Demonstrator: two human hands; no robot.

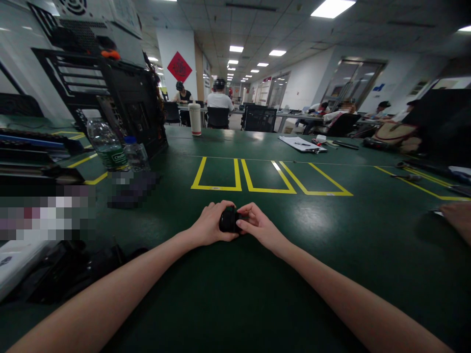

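A small, rounded black object (228, 221) sits between my two hands, low over the green table (235, 294); its exact kind does not show. My left hand (212, 224) is wrapped round its left side, thumb below and fingers above. On the other side, my right hand (256, 224) pinches its right end with thumb and fingertips. Part of the object is hidden by the fingers. Just beyond both hands lie yellow tape outlines (270, 190) on the tabletop.
To the left stand a black computer case (134, 108), a large clear bottle (105, 142) and a smaller blue-capped bottle (136, 154). A white tumbler (195, 119) and a clipboard (300, 143) are farther back. Another person's hand (458, 218) is at the right edge.
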